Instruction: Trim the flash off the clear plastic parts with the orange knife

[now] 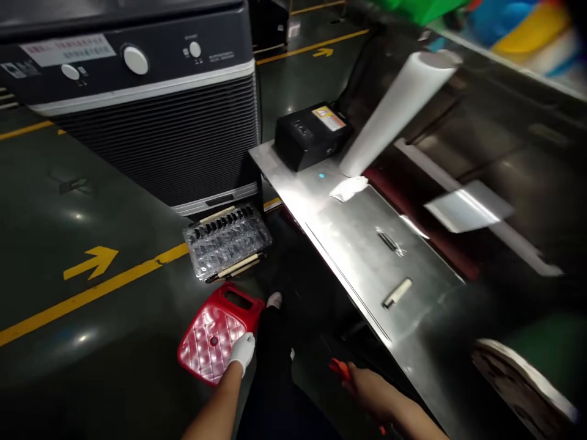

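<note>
Dark floor below; gloved left hand touches red stool, right hand perhaps gripping something orange

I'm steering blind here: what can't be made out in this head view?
- Orange-red tool in right hand: mostly hidden by the hand.
- Left hand on red stool: gloved, grip unclear.
- Labels on black box: too small.
- Right side, white roll: motion-blurred.

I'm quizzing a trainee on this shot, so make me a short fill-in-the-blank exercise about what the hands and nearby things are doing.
1. The gloved left hand rests on a ____ plastic stool.
2. The bare right hand holds something coloured ____.
3. The white roll stands tilted on the ____ table.
4. The arrow painted on the floor is ____.

Missing words: red; orange; metal; yellow
</note>
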`<action>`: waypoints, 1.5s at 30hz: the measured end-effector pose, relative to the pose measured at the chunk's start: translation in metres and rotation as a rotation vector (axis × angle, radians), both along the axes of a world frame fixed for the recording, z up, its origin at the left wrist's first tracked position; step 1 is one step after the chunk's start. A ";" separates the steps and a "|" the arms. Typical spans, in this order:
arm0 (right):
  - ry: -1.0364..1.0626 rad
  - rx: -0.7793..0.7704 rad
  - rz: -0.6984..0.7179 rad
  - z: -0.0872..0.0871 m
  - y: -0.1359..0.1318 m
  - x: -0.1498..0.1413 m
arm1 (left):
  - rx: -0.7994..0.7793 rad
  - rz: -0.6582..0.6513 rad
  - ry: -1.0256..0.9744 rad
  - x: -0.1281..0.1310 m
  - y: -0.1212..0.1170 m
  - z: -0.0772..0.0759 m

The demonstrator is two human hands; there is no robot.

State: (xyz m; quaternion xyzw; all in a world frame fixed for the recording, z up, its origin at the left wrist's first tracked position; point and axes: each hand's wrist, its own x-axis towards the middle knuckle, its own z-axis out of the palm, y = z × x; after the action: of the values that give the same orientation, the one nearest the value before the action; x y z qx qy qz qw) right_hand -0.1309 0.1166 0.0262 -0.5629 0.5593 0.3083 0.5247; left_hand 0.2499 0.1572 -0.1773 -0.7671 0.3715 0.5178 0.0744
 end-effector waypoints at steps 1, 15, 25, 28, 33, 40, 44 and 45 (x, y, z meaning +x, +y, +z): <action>0.033 -0.018 0.025 -0.007 -0.026 0.021 | 0.018 0.055 -0.003 0.006 -0.014 -0.008; 0.063 -0.302 -0.071 -0.135 -0.397 0.277 | -0.321 0.093 -0.432 0.201 -0.255 -0.110; -0.110 -0.204 0.155 -0.150 -0.379 0.367 | -0.340 0.093 -0.399 0.186 -0.276 -0.147; -0.198 -0.196 0.252 -0.145 -0.364 0.388 | -0.350 0.114 -0.398 0.184 -0.276 -0.149; -0.211 -0.086 0.268 -0.143 -0.347 0.387 | -0.354 0.145 -0.350 0.186 -0.272 -0.148; 0.141 -0.133 0.058 -0.165 -0.348 0.278 | -0.362 0.148 -0.344 0.187 -0.268 -0.155; 0.237 -0.099 0.009 -0.157 -0.324 0.212 | -0.388 0.130 -0.379 0.182 -0.264 -0.149; 0.225 -0.052 -0.001 -0.152 -0.309 0.197 | -0.420 0.123 -0.413 0.180 -0.260 -0.146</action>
State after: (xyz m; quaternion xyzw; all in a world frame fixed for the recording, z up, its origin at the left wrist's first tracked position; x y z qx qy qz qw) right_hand 0.0660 -0.1925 -0.1258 -0.5379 0.6226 0.3549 0.4439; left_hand 0.4296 -0.1030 -0.3237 -0.8756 0.4006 0.2662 -0.0435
